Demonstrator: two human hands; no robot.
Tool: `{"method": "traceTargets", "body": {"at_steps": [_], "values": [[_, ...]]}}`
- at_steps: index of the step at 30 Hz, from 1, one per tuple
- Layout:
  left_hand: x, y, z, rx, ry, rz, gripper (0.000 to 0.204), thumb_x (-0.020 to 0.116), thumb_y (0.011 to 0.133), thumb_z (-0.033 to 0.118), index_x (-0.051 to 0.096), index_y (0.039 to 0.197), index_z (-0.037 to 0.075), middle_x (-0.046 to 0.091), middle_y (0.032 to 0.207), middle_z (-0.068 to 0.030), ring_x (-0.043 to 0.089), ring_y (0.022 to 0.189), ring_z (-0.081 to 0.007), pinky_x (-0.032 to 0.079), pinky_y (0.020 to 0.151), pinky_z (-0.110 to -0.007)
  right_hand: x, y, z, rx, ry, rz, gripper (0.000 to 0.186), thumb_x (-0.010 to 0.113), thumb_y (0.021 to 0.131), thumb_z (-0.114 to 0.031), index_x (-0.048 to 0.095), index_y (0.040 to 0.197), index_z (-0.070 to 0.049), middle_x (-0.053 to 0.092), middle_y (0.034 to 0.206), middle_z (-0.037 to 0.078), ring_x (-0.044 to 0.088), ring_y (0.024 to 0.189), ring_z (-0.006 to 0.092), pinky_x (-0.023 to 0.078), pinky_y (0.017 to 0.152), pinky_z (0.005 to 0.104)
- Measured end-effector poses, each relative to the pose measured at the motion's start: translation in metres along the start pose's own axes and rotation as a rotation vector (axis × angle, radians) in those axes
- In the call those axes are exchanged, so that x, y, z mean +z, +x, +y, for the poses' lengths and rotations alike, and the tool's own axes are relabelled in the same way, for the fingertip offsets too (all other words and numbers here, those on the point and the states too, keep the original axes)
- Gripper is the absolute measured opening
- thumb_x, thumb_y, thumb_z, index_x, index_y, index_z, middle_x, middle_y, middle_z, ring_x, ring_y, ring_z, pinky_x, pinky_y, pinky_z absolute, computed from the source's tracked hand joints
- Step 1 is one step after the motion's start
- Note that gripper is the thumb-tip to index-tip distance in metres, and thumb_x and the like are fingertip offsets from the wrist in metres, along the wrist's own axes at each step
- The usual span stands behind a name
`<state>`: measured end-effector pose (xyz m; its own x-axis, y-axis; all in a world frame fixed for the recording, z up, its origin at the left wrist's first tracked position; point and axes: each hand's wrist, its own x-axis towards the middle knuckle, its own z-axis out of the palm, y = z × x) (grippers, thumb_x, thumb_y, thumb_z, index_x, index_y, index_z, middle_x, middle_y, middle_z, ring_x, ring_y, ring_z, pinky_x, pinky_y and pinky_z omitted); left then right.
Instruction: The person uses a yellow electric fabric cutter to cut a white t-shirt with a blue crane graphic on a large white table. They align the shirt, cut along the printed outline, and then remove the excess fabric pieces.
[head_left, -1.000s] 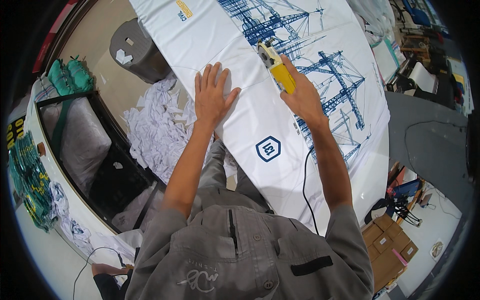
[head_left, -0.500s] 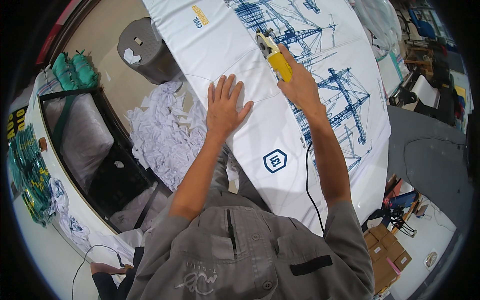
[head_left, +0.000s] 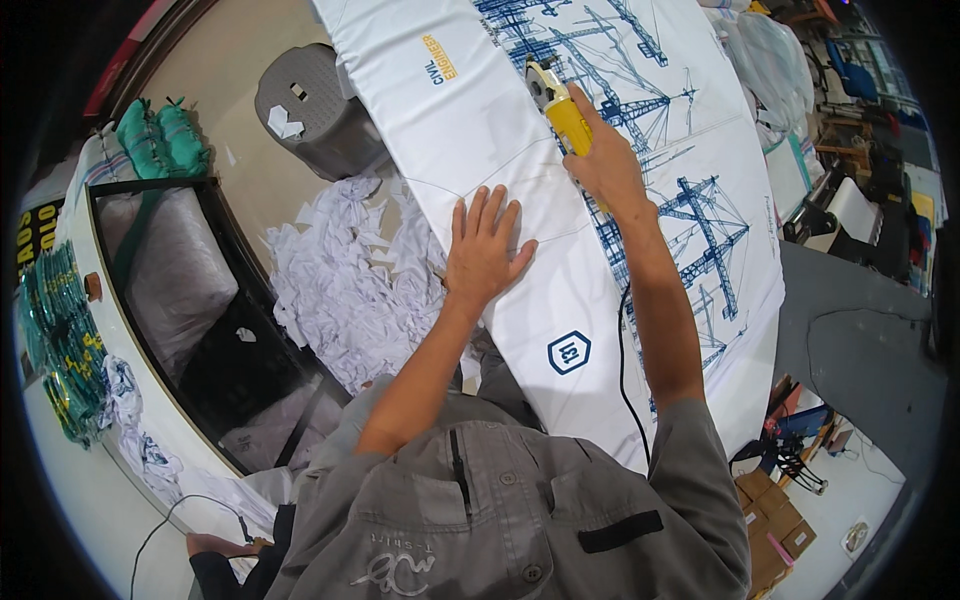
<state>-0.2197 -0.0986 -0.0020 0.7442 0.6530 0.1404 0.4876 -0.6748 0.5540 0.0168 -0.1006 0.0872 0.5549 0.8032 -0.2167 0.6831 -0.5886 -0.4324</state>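
Cutting seemed in hand: the right hand (head_left: 606, 168) gripped the yellow cutter (head_left: 569, 124) beside the blue print (head_left: 712, 237) on the white fabric (head_left: 562, 228), where the left hand (head_left: 484, 262) lay open, palm down. The next move likely called for steady guidance.

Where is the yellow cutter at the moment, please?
In the head view, the yellow cutter is in the right hand, above and right of the left hand, where plain white cloth meets the blue crane print.
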Motion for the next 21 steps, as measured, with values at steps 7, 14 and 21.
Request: {"method": "traceTargets", "body": {"at_steps": [7,14,21], "values": [[0.001,-0.001,-0.002,-0.025,0.001,-0.050,0.065,0.075,0.089,0.045,0.062,0.144,0.012,0.045,0.162,-0.0118,0.035,0.154,-0.0344,0.023,0.127,-0.060,-0.001,0.029,-0.019,0.049,0.006,-0.028,0.106,0.071,0.077,-0.010,0.026,0.168,-0.039,0.070,0.127,0.023,0.071,0.112,0.0431,0.057,0.099,0.0486],[0.004,-0.001,-0.005,-0.014,-0.028,-0.033,0.066,0.075,0.089,0.046,0.061,0.144,0.011,0.046,0.162,-0.0127,0.036,0.154,-0.0353,0.024,0.127,-0.060,0.004,0.058,-0.029,-0.019,0.011,0.045,0.105,0.070,0.077,-0.010,0.026,0.168,-0.037,0.074,0.112,0.022,0.071,0.105,0.0446,0.057,0.092,0.0522],[0.000,0.000,-0.010,-0.011,-0.058,-0.051,0.067,0.075,0.089,0.046,0.060,0.143,0.010,0.046,0.161,-0.0139,0.038,0.153,-0.0356,0.026,0.126,-0.059,0.004,0.081,-0.051,0.022,-0.021,0.042,0.106,0.071,0.077,-0.010,0.025,0.168,-0.038,0.075,0.118,0.020,0.071,0.110,0.0423,0.057,0.096,0.0497]]}}
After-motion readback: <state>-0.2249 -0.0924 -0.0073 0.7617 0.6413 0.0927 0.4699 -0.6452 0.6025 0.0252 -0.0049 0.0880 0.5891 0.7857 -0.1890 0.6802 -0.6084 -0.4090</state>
